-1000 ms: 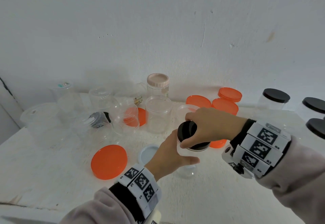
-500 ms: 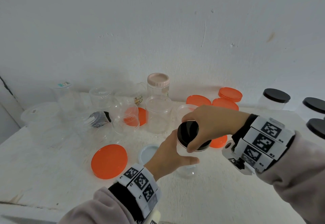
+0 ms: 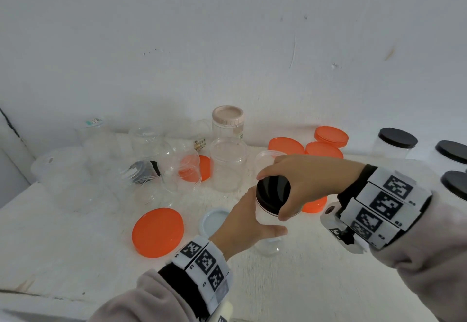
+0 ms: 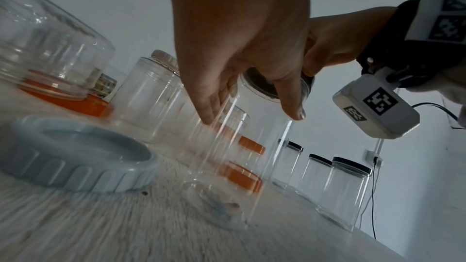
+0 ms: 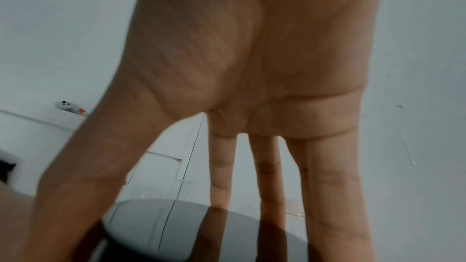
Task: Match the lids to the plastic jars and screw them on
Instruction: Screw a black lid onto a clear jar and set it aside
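Note:
A clear plastic jar (image 3: 266,243) stands on the white table near the middle. My left hand (image 3: 242,223) wraps round its side, thumb in front and fingers behind (image 4: 209,107). A black lid (image 3: 271,191) sits on the jar's mouth. My right hand (image 3: 298,182) grips that lid from above, thumb on the near rim and fingers over the far rim. The right wrist view shows my spread fingers (image 5: 335,186) reaching down round the glossy lid (image 5: 176,226). Seen from below in the left wrist view, the lid (image 4: 267,87) caps the jar (image 4: 227,186).
Loose orange lids (image 3: 158,232) (image 3: 331,136) and a pale blue lid (image 3: 214,220) lie around the jar. Several open clear jars (image 3: 228,165) crowd the back left; one carries a pink lid (image 3: 227,115). Black-lidded jars (image 3: 395,142) stand at the right, a wall behind.
My right hand has turned on the black lid, its wrist swinging slightly toward me and the thumb moving round the near rim. The left hand and the jar stay in place.

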